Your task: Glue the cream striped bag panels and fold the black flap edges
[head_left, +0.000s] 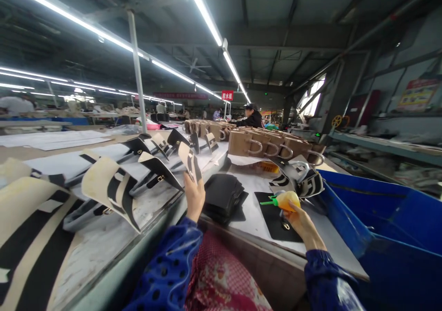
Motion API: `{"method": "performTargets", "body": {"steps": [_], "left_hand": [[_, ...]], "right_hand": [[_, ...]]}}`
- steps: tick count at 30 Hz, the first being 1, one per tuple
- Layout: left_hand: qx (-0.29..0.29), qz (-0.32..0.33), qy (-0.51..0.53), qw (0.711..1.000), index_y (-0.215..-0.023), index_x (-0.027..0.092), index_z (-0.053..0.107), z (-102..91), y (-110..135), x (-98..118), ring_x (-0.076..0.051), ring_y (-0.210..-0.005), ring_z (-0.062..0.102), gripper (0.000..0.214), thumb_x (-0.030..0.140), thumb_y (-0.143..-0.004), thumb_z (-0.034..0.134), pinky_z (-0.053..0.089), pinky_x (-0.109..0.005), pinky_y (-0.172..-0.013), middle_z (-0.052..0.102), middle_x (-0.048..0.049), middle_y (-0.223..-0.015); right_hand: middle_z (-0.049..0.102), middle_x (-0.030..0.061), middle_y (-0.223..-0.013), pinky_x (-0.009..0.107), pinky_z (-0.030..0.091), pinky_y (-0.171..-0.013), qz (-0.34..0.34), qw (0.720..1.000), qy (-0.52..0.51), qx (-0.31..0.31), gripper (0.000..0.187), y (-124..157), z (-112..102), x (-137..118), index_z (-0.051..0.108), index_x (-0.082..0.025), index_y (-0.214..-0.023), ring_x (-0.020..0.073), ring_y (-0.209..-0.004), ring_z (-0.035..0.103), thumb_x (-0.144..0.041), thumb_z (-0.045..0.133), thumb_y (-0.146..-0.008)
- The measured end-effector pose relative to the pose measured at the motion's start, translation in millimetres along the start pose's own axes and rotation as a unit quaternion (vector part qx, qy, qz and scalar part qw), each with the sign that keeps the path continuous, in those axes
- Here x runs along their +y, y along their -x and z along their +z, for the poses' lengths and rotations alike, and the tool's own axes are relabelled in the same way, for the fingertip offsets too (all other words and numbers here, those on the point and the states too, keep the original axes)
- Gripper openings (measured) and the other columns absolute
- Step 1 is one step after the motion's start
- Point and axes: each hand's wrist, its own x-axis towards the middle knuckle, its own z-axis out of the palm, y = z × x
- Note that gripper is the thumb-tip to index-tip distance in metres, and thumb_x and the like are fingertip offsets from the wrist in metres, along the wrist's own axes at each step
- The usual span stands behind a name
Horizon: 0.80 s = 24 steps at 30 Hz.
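Note:
My left hand (195, 196) grips the lower edge of a curved cream-and-black bag flap (190, 160) above the table edge. In my right hand (299, 215) is a yellow squeeze bottle (289, 201), tilted so that its green nozzle points left. Below the bottle lies a flat black piece (276, 225) with a small gold-coloured clasp (285, 226). Between my hands sits a stack of black pieces (223, 196). Several similar flaps, one of them a cream-and-black flap (109, 189) with a gold clasp, stand along the table on my left.
A large blue bin (383, 209) stands at the right, against the white work surface (331, 242). Rows of brown bags (241, 144) with handles fill the far part of the table. Behind them is a person in dark clothes (253, 117). A metal post (137, 71) rises at the left.

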Motion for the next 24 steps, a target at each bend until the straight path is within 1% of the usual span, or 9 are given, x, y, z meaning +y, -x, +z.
{"method": "performTargets", "body": {"steps": [3,6,9,11,13,16,18,21,24], "left_hand": [[-0.048,-0.011,0.029,0.998,-0.140,0.020,0.052,-11.2,46.3,-5.0,-0.033,-0.135,0.049,0.047,0.035,-0.097,0.062,0.041,-0.058,-0.110,0.047,-0.0134,-0.151],[-0.122,-0.030,0.066,0.990,-0.142,0.017,0.050,-14.2,83.3,-8.0,-0.032,-0.138,0.047,0.048,0.031,-0.097,0.060,0.038,-0.056,-0.113,0.048,-0.0152,-0.151],[-0.205,-0.074,0.113,0.969,-0.146,0.015,0.045,-5.3,104.3,-12.7,-0.032,-0.135,0.052,0.055,0.026,-0.095,0.062,0.043,-0.053,-0.110,0.054,-0.0175,-0.146],[-0.253,-0.118,0.144,0.949,-0.152,0.016,0.037,4.1,110.5,-16.8,-0.035,-0.138,0.047,0.070,0.023,-0.090,0.068,0.042,-0.056,-0.110,0.050,-0.0191,-0.150],[-0.298,-0.164,0.178,0.924,-0.156,0.019,0.029,12.0,112.4,-20.0,-0.040,-0.145,0.037,0.086,0.022,-0.084,0.075,0.039,-0.060,-0.111,0.038,-0.0201,-0.158],[-0.366,-0.200,0.240,0.876,-0.153,0.022,0.036,15.0,111.8,-21.6,-0.040,-0.147,0.033,0.088,0.020,-0.078,0.081,0.033,-0.062,-0.116,0.032,-0.0177,-0.163],[-0.406,-0.205,0.282,0.844,-0.147,0.021,0.046,11.2,112.0,-21.6,-0.036,-0.140,0.045,0.075,0.021,-0.080,0.080,0.034,-0.061,-0.116,0.045,-0.0154,-0.155],[-0.437,-0.212,0.325,0.811,-0.138,0.019,0.055,2.4,115.5,-23.3,-0.029,-0.118,0.064,0.054,0.024,-0.088,0.074,0.047,-0.057,-0.106,0.067,-0.0109,-0.129],[-0.450,-0.226,0.350,0.790,-0.132,0.017,0.060,-5.4,121.0,-26.2,-0.024,-0.101,0.071,0.043,0.027,-0.091,0.071,0.055,-0.051,-0.096,0.072,-0.0074,-0.113]], "right_hand": [[0.065,0.0051,-0.107,0.031,0.058,-0.070,0.015,1.000,0.008,-0.012,0.026,-0.8,1.6,1.2,0.062,-0.016,-0.116,0.0152,-0.083,0.065,-0.033,0.064,-0.096],[0.065,0.0034,-0.100,0.026,0.055,-0.062,0.015,1.000,-0.009,0.001,0.023,5.9,6.3,-11.5,0.062,-0.015,-0.111,0.0124,-0.075,0.063,-0.033,0.062,-0.097],[0.065,0.0044,-0.096,0.022,0.052,-0.050,0.006,0.999,-0.047,0.000,0.031,28.4,13.9,-35.3,0.062,-0.016,-0.106,0.0145,-0.074,0.064,-0.034,0.074,-0.085],[0.065,0.0078,-0.099,0.021,0.052,-0.045,0.006,0.997,-0.071,-0.019,0.053,54.8,19.8,-51.3,0.062,-0.016,-0.109,0.0176,-0.077,0.065,-0.035,0.085,-0.065],[0.065,0.0121,-0.104,0.018,0.052,-0.043,0.016,0.995,-0.094,-0.040,0.075,87.0,25.9,-62.8,0.062,-0.013,-0.116,0.0162,-0.075,0.064,-0.035,0.091,-0.051],[0.063,0.0156,-0.110,0.013,0.051,-0.041,0.060,0.981,-0.178,-0.039,0.095,134.4,32.2,-67.3,0.057,-0.009,-0.127,0.0122,-0.070,0.061,-0.022,0.092,-0.040],[0.063,0.0149,-0.114,0.014,0.055,-0.043,0.080,0.968,-0.234,-0.036,0.100,158.4,32.8,-62.1,0.053,-0.014,-0.135,0.0114,-0.068,0.061,-0.015,0.089,-0.041],[0.061,0.0124,-0.123,0.019,0.062,-0.053,0.100,0.951,-0.286,-0.065,0.104,177.0,29.8,-47.0,0.044,-0.023,-0.145,0.0126,-0.071,0.063,-0.012,0.086,-0.051],[0.057,0.0149,-0.131,0.020,0.065,-0.060,0.115,0.937,-0.317,-0.091,0.106,176.3,28.2,-30.5,0.037,-0.021,-0.151,0.0144,-0.078,0.066,-0.016,0.086,-0.057]]}}
